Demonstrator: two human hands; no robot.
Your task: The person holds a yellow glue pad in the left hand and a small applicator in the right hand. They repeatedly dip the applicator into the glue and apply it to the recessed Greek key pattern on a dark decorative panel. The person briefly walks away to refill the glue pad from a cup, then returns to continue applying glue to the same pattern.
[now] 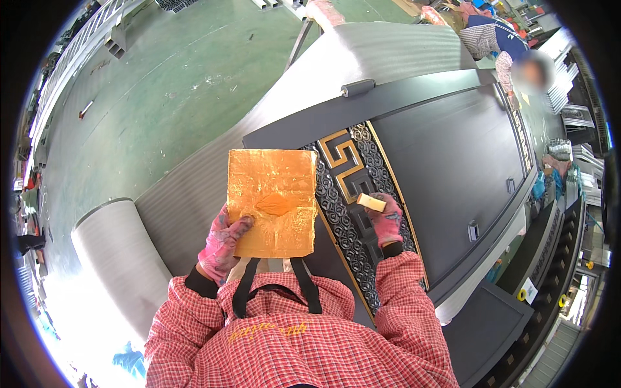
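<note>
A flat square board (272, 178) coated in gold paint, with a darker orange-gold patch in its middle, is held up in front of me. My left hand (223, 242), in a stained pink glove, is closed on its lower left edge, thumb on top. A small pale yellow block (371, 202), which looks like a sponge, is gripped in my gloved right hand (389, 223). That hand is over the carved band of a dark grey door panel (446, 174). The band's key pattern (343, 161) is gold at the far end and dark nearer me, between black scrollwork strips and thin gold lines.
The panel lies on grey foam sheeting (194, 168), whose thick roll (119, 246) is at the left. A co-worker (501, 42) bends over the panel's far right end. Another dark panel (482, 336) is at the lower right. Green floor (162, 84) stretches beyond.
</note>
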